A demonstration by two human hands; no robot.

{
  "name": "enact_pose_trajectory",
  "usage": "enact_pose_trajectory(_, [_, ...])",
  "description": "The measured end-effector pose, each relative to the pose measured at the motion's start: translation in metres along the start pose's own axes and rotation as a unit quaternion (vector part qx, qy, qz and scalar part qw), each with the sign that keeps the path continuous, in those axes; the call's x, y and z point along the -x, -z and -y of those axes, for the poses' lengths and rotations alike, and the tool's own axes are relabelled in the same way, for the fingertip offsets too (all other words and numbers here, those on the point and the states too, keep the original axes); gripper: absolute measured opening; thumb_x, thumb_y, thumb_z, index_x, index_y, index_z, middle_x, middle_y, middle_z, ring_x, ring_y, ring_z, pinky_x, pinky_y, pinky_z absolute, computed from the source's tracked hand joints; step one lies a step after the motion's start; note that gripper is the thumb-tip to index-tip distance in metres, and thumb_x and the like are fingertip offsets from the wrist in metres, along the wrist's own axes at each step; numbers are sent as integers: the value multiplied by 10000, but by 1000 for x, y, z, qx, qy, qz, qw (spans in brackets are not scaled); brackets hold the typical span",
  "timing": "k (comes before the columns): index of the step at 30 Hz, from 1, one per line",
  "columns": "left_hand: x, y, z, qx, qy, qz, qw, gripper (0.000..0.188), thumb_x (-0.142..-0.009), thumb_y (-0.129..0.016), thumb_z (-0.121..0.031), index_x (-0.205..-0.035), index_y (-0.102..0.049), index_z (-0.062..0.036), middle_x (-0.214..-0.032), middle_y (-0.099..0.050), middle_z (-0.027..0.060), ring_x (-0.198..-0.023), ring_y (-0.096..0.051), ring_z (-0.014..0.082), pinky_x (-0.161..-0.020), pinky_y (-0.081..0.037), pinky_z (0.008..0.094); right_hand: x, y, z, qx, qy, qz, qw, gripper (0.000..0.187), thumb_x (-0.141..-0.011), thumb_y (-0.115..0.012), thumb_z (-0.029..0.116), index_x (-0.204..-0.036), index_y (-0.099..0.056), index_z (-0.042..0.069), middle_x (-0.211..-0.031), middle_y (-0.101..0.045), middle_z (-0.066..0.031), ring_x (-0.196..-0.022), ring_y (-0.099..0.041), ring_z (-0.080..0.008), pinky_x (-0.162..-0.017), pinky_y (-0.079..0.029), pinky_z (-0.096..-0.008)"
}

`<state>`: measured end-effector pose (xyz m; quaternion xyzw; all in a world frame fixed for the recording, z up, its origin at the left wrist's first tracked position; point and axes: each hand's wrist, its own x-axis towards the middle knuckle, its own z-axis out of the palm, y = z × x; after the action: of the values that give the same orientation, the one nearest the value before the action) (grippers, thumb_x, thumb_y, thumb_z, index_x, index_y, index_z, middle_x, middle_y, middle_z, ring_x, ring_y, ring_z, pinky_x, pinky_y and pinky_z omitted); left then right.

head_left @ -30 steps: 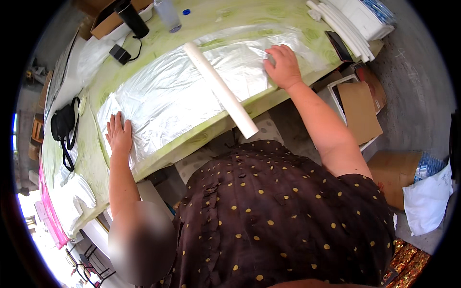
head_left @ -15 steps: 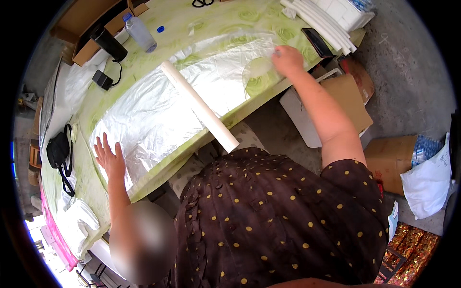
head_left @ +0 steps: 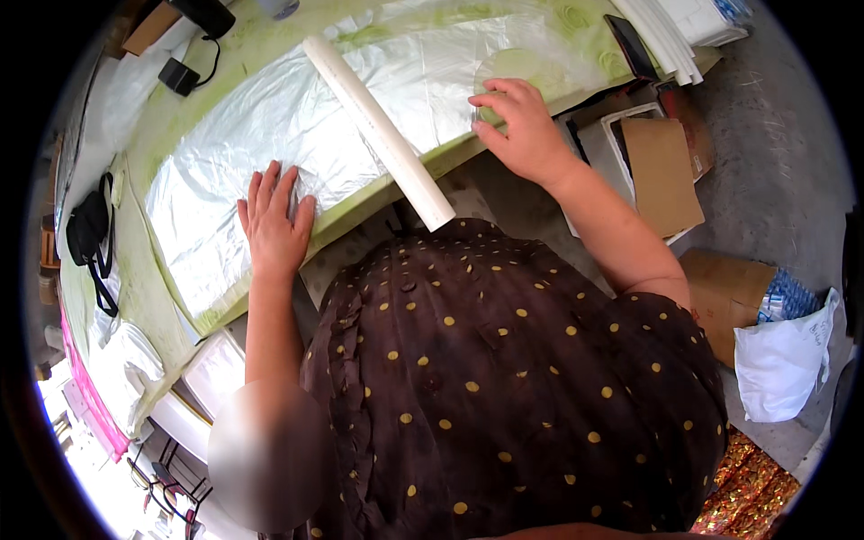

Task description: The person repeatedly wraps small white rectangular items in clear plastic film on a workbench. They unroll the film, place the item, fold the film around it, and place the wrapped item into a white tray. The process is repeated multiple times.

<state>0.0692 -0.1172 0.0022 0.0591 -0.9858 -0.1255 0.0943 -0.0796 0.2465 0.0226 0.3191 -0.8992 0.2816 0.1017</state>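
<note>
My left hand [head_left: 275, 223] rests on a thin clear plastic film [head_left: 225, 180], its fingers spread, close to the table's near edge. The film is crinkled and shiny, spread over much of the table. Across it lies a long white tube [head_left: 378, 130], its near end sticking out past the edge toward my body. To the right of the tube, my right hand [head_left: 522, 130] hovers at or touches the film's right part, with thumb and fingers bent and apart. Beside those fingertips, a rounded see-through patch [head_left: 517, 67] shows the green cloth. Nothing clearly shows in either hand.
A green patterned cloth [head_left: 144, 198] covers the table. A black adapter [head_left: 178, 77] and black bag [head_left: 90, 225] lie left. At far right are a dark phone-like slab [head_left: 630, 47] and white tubes [head_left: 661, 40]. Cartons [head_left: 666, 171] and a white bag [head_left: 783, 355] stand right, below the table.
My right hand has come left and nearer, from closed fingers to parted ones. My left hand has moved right toward the tube and settled on the film. The view has shifted too.
</note>
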Motion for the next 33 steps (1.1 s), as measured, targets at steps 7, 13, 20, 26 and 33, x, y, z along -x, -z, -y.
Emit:
enact_pose_trajectory(7, [-3,-1,-3,1,0,-7,1000,480,-933,-638,-357,-1381,-607,-187,-1539,-477,51,-1477,-348,309,-1213,-190,571,-6,-14,1,38,-84,-63,994,409,-883,-706,312,-1249,-692,130,-1325,-576,-134,-1259,-470,-373,-1092,-374,-469])
enact_pose_trajectory(13, [-2,0,-5,-1,11,-5,1000,470,-946,-616,-360,-1381,-606,-184,-1554,-465,39,-1486,-342,291,-1216,-192,549,-30,-37,-6,124,-86,49,987,457,-891,-680,390,-1303,-679,190,-1505,-454,-154,-1439,-302,-425,-1200,-193,-580])
enact_pose_trajectory(20, [-1,-1,-4,15,15,-14,1000,476,-928,-653,-364,-1365,-615,-180,-1529,-492,49,-1476,-354,298,-1219,-192,553,-29,-28,-4,63,-114,74,989,478,-873,-689,438,-1310,-682,244,-1570,-394,-152,-1486,-218,-448,-1215,-149,-577])
enact_pose_trajectory(26, [-1,0,-5,12,14,-8,1000,472,-935,-637,-355,-1368,-611,-169,-1543,-476,47,-1485,-340,299,-1219,-193,540,-38,-40,12,88,-117,75,986,476,-903,-659,439,-1348,-658,270,-1595,-350,-159,-1512,-168,-439,-1226,-68,-620])
enact_pose_trajectory(33, [-12,17,-18,132,-65,-151,978,461,-881,-722,-168,-1325,-628,-88,-1396,-588,122,-1334,-494,325,-1139,-350,443,-22,-56,-23,-71,-47,-196,977,320,-893,-658,176,-1207,-680,120,-1293,-604,-143,-1266,-491,-378,-1120,-347,-507])
